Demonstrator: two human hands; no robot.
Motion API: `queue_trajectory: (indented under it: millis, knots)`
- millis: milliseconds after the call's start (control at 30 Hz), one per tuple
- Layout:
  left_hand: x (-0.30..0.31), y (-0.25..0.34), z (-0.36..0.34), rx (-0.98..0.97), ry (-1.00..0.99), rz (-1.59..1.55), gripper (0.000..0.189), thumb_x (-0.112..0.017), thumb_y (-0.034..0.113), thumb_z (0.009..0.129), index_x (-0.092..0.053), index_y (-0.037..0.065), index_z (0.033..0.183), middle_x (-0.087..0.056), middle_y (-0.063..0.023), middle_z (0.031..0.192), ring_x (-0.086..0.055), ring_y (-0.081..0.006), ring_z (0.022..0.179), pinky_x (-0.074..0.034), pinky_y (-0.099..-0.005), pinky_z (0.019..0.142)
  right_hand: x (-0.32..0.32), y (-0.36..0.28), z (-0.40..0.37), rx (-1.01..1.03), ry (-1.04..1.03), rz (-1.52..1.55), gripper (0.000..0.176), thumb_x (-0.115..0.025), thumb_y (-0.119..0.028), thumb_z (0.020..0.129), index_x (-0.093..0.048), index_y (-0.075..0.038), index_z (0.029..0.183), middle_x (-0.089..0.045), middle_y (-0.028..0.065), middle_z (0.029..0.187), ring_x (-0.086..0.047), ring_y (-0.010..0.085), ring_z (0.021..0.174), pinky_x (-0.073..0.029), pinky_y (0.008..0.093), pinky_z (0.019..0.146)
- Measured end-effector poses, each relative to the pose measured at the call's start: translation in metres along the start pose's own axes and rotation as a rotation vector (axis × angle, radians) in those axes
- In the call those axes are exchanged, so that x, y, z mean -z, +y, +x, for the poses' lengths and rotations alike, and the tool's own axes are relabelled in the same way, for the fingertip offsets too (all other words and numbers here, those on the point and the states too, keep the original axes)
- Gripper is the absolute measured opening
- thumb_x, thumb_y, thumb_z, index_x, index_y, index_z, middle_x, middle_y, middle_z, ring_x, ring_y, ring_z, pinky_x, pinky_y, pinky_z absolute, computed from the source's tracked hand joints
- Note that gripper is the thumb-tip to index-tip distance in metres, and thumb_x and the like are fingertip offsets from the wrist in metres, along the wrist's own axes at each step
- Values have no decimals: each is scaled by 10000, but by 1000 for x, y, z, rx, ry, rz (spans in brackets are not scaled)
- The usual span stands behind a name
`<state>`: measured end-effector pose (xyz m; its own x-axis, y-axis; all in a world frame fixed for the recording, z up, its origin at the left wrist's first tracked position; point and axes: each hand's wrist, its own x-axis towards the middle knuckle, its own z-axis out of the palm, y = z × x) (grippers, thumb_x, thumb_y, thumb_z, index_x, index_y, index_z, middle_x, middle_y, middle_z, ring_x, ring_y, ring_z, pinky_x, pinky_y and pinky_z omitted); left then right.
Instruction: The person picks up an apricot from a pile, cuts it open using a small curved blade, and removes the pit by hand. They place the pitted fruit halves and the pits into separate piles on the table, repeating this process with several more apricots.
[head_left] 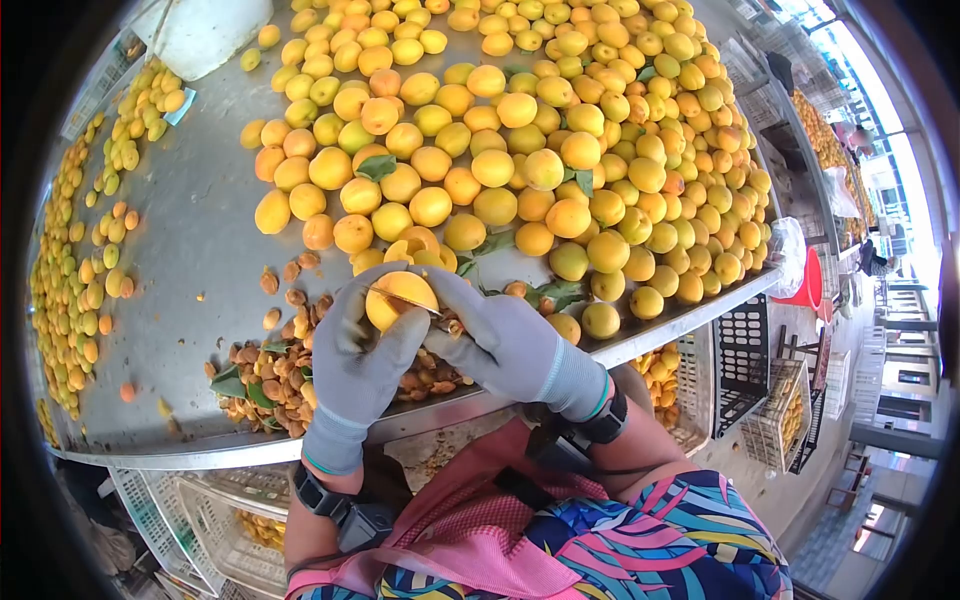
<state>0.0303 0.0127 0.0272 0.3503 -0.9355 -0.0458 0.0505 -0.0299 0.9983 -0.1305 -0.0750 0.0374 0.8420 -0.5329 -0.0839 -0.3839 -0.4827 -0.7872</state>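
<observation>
My left hand, in a grey glove, has its fingers wrapped round a yellow apricot just above the table's front edge. A thin knife blade lies against the apricot and seems to cut into it. My right hand, gloved alike, is closed on the knife, whose handle is mostly hidden by the fingers. Right behind the held fruit are cut apricot pieces. A heap of brown apricot pits with some green leaves lies below and beside my hands.
Whole apricots cover much of the metal table; more lie along its left side. A white container stands at the far left. Plastic crates sit beneath the front edge, and a red bucket is at the right.
</observation>
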Motion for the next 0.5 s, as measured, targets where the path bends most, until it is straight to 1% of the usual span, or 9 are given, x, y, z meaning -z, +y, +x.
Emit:
queue_trajectory:
  millis: [67, 200, 267, 333, 400, 433, 500]
  knots:
    - [2, 2, 0, 32, -33, -42, 406, -663, 72, 856, -531, -22, 1228, -601, -60, 1102, -569, -92, 963, -479, -230, 829, 0, 2, 0, 13, 29, 119, 609, -554, -329, 920, -312, -37, 1397, -591, 166, 653, -612, 365, 631, -450, 445, 539]
    - [5, 4, 1, 93, -105, -88, 458, -641, 72, 874, -486, -18, 1295, -595, -57, 1123, -577, -96, 960, -481, -231, 825, 1, 5, 1, -21, 30, 137, 588, -551, -345, 923, -342, -40, 1381, -595, 175, 665, -613, 373, 646, -448, 451, 549]
    - [5, 3, -1, 128, -114, -132, 465, -644, 76, 872, -485, -16, 1300, -600, -57, 1117, -584, -97, 950, -483, -232, 818, 2, 7, 2, -24, 63, 205, 576, -544, -354, 928, -363, -25, 1365, -598, 186, 679, -612, 381, 658, -450, 456, 566]
    - [6, -1, -1, 163, -123, -177, 473, -646, 80, 871, -485, -13, 1306, -604, -57, 1112, -591, -97, 940, -486, -232, 810, 2, 7, 2, -31, 81, 199, 569, -545, -355, 927, -377, -15, 1352, -600, 194, 691, -612, 383, 664, -451, 458, 572]
    - [8, -8, 1, 18, -99, 130, 504, -677, 121, 858, -487, -8, 1307, -627, -82, 1079, -610, -110, 913, -498, -254, 787, -2, 10, 3, -35, 100, 195, 562, -546, -356, 927, -391, -5, 1338, -602, 201, 702, -612, 386, 670, -451, 460, 578]
    - [8, -7, 2, 17, -100, 131, 504, -677, 121, 858, -487, -8, 1307, -627, -82, 1079, -610, -110, 913, -498, -254, 787, -8, 15, 3, -15, 137, 148, 564, -549, -356, 925, -394, 2, 1333, -601, 207, 707, -613, 386, 676, -450, 461, 580]
    - [8, -5, 5, -40, -92, 279, 534, -708, 170, 840, -496, -2, 1299, -643, -108, 1049, -614, -146, 925, -501, -288, 797, -11, 17, 2, 5, 174, 101, 566, -551, -357, 923, -398, 8, 1328, -600, 212, 711, -613, 387, 681, -450, 462, 583]
